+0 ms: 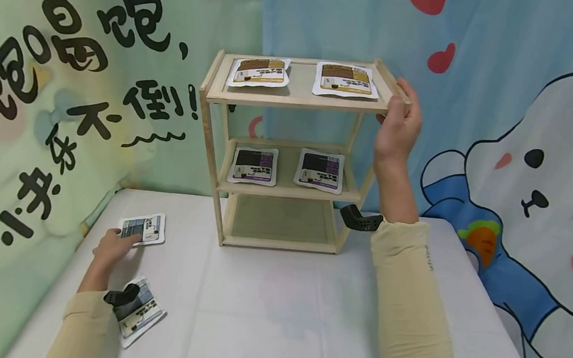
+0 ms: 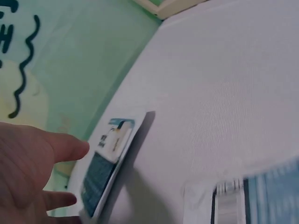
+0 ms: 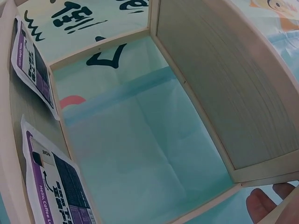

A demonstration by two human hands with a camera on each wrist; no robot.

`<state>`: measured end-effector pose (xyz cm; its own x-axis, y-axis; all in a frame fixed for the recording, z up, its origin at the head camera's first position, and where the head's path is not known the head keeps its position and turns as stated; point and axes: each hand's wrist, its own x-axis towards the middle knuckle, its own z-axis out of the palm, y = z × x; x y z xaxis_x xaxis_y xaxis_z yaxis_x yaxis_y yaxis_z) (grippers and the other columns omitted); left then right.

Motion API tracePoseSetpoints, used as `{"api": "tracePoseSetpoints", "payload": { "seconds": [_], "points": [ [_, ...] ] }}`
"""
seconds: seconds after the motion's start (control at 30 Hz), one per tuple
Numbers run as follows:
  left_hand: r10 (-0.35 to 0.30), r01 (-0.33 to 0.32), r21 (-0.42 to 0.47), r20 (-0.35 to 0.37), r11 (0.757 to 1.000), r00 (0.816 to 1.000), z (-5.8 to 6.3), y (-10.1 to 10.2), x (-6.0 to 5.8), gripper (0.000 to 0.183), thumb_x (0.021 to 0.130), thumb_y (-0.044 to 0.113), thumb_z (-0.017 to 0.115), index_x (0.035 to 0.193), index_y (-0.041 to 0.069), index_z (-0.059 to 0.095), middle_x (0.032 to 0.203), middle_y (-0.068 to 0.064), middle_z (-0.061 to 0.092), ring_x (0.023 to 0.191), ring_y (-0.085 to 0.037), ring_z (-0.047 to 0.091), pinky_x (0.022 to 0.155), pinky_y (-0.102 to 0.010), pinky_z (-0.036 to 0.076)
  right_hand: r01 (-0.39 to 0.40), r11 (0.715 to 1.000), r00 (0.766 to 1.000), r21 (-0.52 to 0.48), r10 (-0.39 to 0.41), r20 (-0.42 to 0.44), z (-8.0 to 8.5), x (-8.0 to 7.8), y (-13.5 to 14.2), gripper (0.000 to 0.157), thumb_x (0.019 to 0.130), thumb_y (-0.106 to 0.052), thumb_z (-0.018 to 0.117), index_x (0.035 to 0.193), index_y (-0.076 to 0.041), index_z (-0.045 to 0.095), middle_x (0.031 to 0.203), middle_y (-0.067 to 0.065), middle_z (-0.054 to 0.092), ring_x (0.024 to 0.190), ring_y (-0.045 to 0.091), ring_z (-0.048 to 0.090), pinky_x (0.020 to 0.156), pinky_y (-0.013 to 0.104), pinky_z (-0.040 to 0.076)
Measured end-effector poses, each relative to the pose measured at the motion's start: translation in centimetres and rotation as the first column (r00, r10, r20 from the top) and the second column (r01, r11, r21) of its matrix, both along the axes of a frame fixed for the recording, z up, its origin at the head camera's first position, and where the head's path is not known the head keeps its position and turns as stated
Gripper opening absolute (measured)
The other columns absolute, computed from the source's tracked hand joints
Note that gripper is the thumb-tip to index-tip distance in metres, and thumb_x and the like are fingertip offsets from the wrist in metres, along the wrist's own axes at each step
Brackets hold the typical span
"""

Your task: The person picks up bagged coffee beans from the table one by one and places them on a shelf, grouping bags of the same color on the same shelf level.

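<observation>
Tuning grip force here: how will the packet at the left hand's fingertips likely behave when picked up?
The packet probably flexes a bit: it looks like a thin pouch with a pale flat border. It's unlikely to roll, being flat and rectangular. It may slide if nudged, as the white tabletop looks fairly smooth.

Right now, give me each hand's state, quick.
Left hand: touching the farther blue-and-white pouch; whether it grips cannot be told.
Right hand: closed, holding the wooden shelf by its top right edge.
</observation>
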<state>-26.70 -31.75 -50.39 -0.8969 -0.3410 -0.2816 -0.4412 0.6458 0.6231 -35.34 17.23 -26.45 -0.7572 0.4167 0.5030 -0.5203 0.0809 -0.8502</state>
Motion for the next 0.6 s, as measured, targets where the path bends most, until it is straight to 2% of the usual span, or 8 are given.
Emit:
{"api": "tracePoseSetpoints", "payload": {
  "seconds": [0.1, 0.2, 0.33, 0.4, 0.57, 0.6],
  "points": [
    [0.009, -0.009, -0.033, -0.019, 0.999, 1.000, -0.2, 0.4, -1.0, 0.077, 0.095, 0.036, 0.052, 0.136, -0.025, 0.026, 0.130, -0.044, 0.036, 0.120, -0.056, 0.034, 0.099, -0.061, 0.019, 0.004, 1.000, 1.000, -0.003, -0.004, 0.000, 0.0, 0.0, 0.0, 0.044, 0.098, -0.020, 0.037, 0.140, -0.014, 0.052, 0.130, 0.011, 0.052, 0.102, 0.017, 0.055, 0.082, 0.030, 0.043],
    [0.056, -0.058, -0.046, -0.035, 0.997, 0.998, -0.6, 1.0, -1.7, 0.080, 0.092, 0.037, 0.057, 0.133, -0.025, 0.029, 0.128, -0.045, 0.034, 0.118, -0.059, 0.030, 0.097, -0.063, 0.024, 0.003, 1.000, 1.000, 0.013, -0.003, 0.001, 0.0, 0.0, 0.1, 0.045, 0.098, -0.020, 0.037, 0.140, -0.013, 0.052, 0.131, 0.011, 0.052, 0.103, 0.017, 0.055, 0.081, 0.030, 0.044],
    [0.102, -0.104, -0.043, -0.045, 0.994, 0.994, -1.2, 1.6, -2.7, 0.079, 0.089, 0.036, 0.063, 0.139, -0.017, 0.032, 0.132, -0.042, 0.031, 0.121, -0.057, 0.025, 0.096, -0.062, 0.030, 0.005, 0.999, 1.000, 0.031, -0.005, 0.005, -0.1, 0.0, 0.1, 0.045, 0.099, -0.022, 0.036, 0.141, -0.013, 0.051, 0.132, 0.010, 0.052, 0.103, 0.016, 0.055, 0.080, 0.029, 0.045],
    [0.073, -0.075, -0.034, -0.052, 0.997, 0.996, -1.5, 1.8, -3.2, 0.078, 0.088, 0.034, 0.066, 0.143, -0.011, 0.033, 0.135, -0.040, 0.030, 0.122, -0.056, 0.024, 0.096, -0.060, 0.030, 0.003, 0.999, 1.000, 0.033, -0.003, 0.006, -0.1, 0.0, 0.1, 0.045, 0.099, -0.022, 0.036, 0.141, -0.013, 0.050, 0.131, 0.009, 0.051, 0.103, 0.016, 0.055, 0.080, 0.029, 0.045],
    [-0.045, 0.047, 0.033, -0.074, 0.998, 0.996, -2.0, 2.2, -4.0, 0.079, 0.085, 0.025, 0.071, 0.149, -0.001, 0.032, 0.143, -0.038, 0.020, 0.126, -0.055, 0.019, 0.098, -0.062, 0.027, -0.007, 1.000, 1.000, 0.022, 0.007, 0.000, -0.2, 0.1, 0.1, 0.045, 0.099, -0.022, 0.037, 0.141, -0.014, 0.051, 0.130, 0.011, 0.052, 0.102, 0.018, 0.056, 0.078, 0.030, 0.047],
    [-0.047, 0.050, 0.038, -0.076, 0.998, 0.996, -2.0, 2.4, -3.9, 0.080, 0.085, 0.025, 0.071, 0.149, 0.000, 0.031, 0.144, -0.038, 0.019, 0.127, -0.055, 0.019, 0.098, -0.063, 0.027, -0.009, 1.000, 1.000, 0.019, 0.009, -0.001, -0.2, 0.1, 0.2, 0.045, 0.099, -0.022, 0.037, 0.141, -0.014, 0.051, 0.130, 0.011, 0.051, 0.102, 0.019, 0.056, 0.077, 0.030, 0.047]
  ]
}}
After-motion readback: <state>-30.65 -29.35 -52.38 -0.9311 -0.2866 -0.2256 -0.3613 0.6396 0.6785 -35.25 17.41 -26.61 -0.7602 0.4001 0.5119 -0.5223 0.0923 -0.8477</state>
